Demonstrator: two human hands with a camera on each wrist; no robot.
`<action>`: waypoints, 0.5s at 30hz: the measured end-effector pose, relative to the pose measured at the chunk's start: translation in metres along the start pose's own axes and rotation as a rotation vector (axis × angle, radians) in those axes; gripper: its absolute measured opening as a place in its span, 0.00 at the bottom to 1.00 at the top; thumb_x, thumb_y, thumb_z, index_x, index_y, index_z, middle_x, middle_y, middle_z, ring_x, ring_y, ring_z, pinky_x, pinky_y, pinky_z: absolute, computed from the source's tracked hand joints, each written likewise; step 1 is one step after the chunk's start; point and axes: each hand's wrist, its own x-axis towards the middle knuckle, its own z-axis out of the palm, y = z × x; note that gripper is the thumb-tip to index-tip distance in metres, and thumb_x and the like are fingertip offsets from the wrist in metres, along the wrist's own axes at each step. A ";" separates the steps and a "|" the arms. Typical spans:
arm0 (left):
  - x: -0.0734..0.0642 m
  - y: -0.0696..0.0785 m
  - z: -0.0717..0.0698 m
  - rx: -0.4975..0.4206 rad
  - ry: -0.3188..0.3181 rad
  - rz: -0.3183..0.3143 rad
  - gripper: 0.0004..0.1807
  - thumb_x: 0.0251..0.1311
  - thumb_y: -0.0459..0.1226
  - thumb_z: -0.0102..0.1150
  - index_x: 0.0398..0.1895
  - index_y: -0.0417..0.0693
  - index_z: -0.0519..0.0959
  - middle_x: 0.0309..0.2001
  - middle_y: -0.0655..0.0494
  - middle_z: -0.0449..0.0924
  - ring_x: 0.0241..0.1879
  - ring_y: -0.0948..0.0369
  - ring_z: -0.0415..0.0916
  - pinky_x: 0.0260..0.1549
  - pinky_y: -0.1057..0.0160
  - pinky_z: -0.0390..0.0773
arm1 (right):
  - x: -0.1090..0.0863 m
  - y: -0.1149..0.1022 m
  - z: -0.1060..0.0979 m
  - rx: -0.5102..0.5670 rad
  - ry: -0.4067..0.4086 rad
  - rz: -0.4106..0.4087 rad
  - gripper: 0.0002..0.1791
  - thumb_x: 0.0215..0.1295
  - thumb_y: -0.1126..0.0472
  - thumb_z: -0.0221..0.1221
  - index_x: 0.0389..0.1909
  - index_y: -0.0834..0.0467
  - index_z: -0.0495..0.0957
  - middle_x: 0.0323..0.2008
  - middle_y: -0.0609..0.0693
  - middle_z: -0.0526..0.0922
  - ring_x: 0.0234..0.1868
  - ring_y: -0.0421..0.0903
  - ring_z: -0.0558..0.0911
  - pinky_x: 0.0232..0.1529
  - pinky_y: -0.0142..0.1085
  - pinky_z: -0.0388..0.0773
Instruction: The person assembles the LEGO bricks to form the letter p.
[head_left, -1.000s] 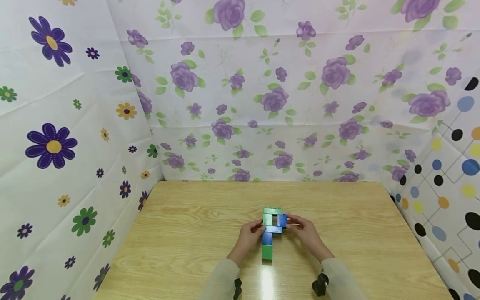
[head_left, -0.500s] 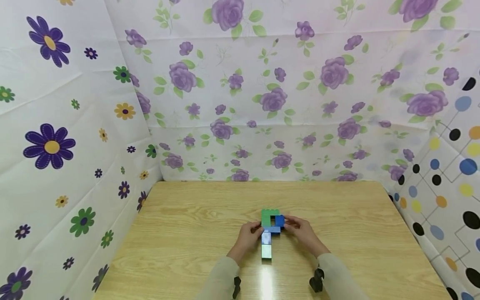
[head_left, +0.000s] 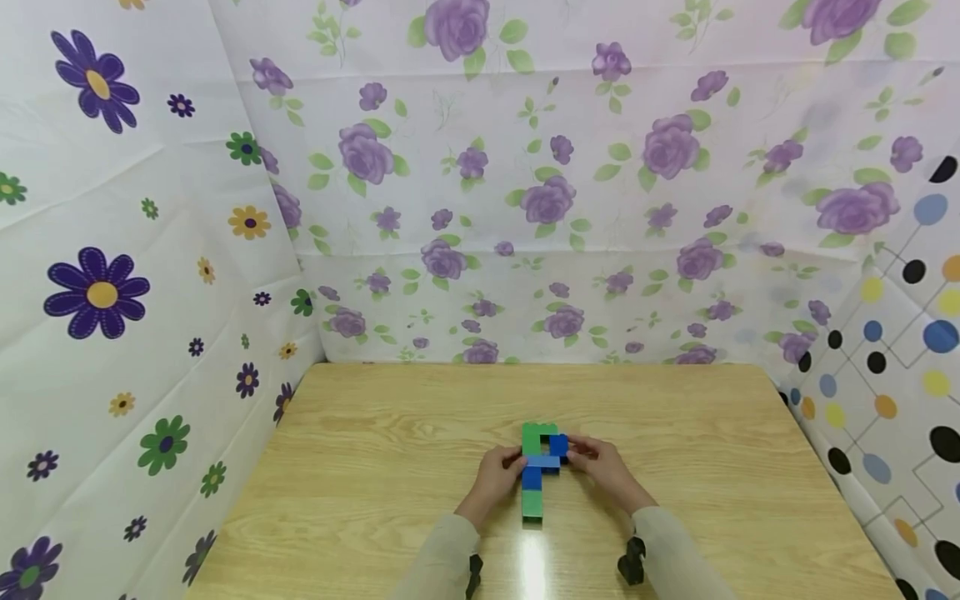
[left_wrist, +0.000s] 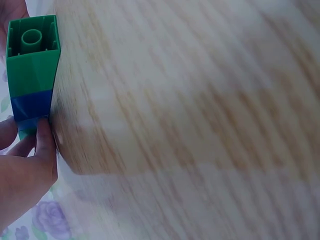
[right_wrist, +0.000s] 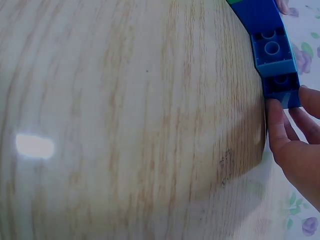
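Several green and blue toy building blocks are joined into a P shape [head_left: 532, 477] over the wooden table. Its loop has green blocks [head_left: 531, 438] at the top left and a blue block [head_left: 558, 446] on the right; a green block [head_left: 532, 503] ends the stem nearest the person. My left hand [head_left: 495, 479] pinches the shape's left side near the blue crosspiece [head_left: 542, 461]. On the other side, my right hand [head_left: 609, 473] grips the right blue block by its outer end. The left wrist view shows the stem block's hollow underside [left_wrist: 32, 38], the right wrist view hollow blue undersides [right_wrist: 272, 48].
The wooden table [head_left: 375, 433] extends around both hands. Flowered cloth [head_left: 480, 208] hangs along its far edge and left side, dotted cloth [head_left: 885, 406] along the right. A black wrist device [head_left: 632, 561] sits at the right sleeve, another [head_left: 474, 573] at the left.
The block shape has shifted slightly left and toward the person and tilted a little, so glare on its faces changes. My right hand moved slightly left with it; both hands keep their hold.
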 end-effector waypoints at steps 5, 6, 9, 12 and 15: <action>-0.001 0.002 0.000 -0.008 0.001 0.010 0.18 0.66 0.33 0.56 0.56 0.31 0.76 0.45 0.45 0.78 0.48 0.51 0.74 0.49 0.52 0.79 | 0.001 0.000 0.000 -0.006 0.007 -0.006 0.20 0.68 0.67 0.58 0.60 0.64 0.74 0.48 0.56 0.80 0.47 0.50 0.80 0.49 0.40 0.81; -0.001 0.002 0.000 -0.007 0.002 0.011 0.18 0.66 0.33 0.57 0.56 0.31 0.76 0.45 0.45 0.78 0.47 0.52 0.74 0.49 0.52 0.79 | 0.001 0.000 0.000 -0.007 0.009 -0.006 0.20 0.68 0.67 0.57 0.60 0.64 0.74 0.47 0.56 0.81 0.47 0.50 0.80 0.49 0.40 0.81; -0.001 0.001 0.001 -0.004 0.006 0.005 0.18 0.66 0.33 0.57 0.56 0.31 0.76 0.44 0.46 0.78 0.47 0.53 0.74 0.48 0.52 0.79 | 0.002 0.001 0.002 0.000 0.014 -0.001 0.20 0.67 0.67 0.58 0.60 0.64 0.74 0.47 0.55 0.81 0.47 0.49 0.80 0.49 0.40 0.81; 0.000 0.000 0.002 -0.006 0.006 0.000 0.18 0.66 0.33 0.57 0.55 0.31 0.76 0.43 0.47 0.78 0.45 0.54 0.74 0.47 0.54 0.80 | 0.002 0.001 0.002 -0.005 0.017 -0.005 0.20 0.68 0.68 0.57 0.60 0.64 0.74 0.47 0.55 0.81 0.47 0.49 0.80 0.49 0.40 0.81; 0.001 -0.001 0.003 -0.013 0.004 -0.008 0.18 0.66 0.33 0.57 0.55 0.30 0.76 0.44 0.47 0.79 0.45 0.55 0.75 0.45 0.57 0.81 | 0.000 0.000 0.002 -0.023 0.023 -0.006 0.20 0.68 0.68 0.57 0.60 0.63 0.74 0.48 0.55 0.81 0.48 0.50 0.79 0.50 0.41 0.81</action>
